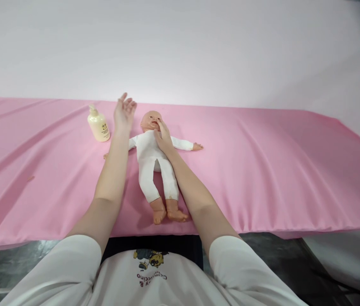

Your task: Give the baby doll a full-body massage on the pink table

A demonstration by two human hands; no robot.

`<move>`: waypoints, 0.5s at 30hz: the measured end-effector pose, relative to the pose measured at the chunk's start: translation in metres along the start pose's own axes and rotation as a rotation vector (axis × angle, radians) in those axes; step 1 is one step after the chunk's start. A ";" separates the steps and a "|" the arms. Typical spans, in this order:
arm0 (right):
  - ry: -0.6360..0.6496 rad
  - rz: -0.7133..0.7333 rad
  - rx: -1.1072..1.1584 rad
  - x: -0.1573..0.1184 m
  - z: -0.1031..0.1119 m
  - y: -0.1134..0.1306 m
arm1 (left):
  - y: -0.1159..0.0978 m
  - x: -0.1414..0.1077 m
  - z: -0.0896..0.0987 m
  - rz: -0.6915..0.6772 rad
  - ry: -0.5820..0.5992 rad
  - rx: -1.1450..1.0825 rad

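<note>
A baby doll (148, 146) lies on its back on a pink cloth, head away from me and feet toward me. Its body and limbs are white, with bare tan hands and feet. My right hand (164, 137) rests on its upper chest, fingers stretched up against the chin and cheek, thumb toward the chest. My left hand (125, 112) is raised to the left of the doll's head, palm turned up, fingers loosely spread and holding nothing. My left forearm passes over the doll's arm on that side. Left of that hand stands a pale yellow pump bottle (99, 125).
The pink cloth (262, 170) covers a long table with soft folds, its near edge just ahead of my body. A white wall (180, 51) rises behind the table. A small light-brown fleck (31, 178) lies on the cloth at the left.
</note>
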State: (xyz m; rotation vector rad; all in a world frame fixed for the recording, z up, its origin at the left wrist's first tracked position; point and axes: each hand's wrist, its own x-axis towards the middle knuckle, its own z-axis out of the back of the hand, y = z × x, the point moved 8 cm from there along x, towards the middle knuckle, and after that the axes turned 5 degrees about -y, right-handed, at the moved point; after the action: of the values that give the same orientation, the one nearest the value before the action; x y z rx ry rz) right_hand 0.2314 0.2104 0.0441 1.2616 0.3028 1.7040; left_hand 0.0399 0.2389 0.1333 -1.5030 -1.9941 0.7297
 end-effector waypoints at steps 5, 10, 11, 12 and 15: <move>-0.109 0.121 -0.061 0.000 0.013 0.037 | 0.075 -0.046 -0.053 -0.116 0.308 0.480; -0.216 0.032 -0.558 0.024 0.002 0.061 | 0.117 -0.059 -0.069 -0.115 0.521 0.692; -0.290 -0.015 -0.542 0.029 0.000 0.063 | 0.122 -0.057 -0.068 -0.110 0.539 0.704; -0.352 -0.033 -0.459 0.034 -0.003 0.064 | 0.126 -0.055 -0.067 -0.111 0.553 0.726; -0.397 -0.101 -0.232 0.042 -0.011 0.054 | 0.137 -0.051 -0.061 -0.157 0.612 0.812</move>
State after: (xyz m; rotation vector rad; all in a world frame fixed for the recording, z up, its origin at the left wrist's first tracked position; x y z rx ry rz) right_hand 0.1925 0.2202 0.1004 1.3503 -0.0651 1.3233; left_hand 0.1876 0.2282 0.0764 -0.9074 -1.1241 0.7602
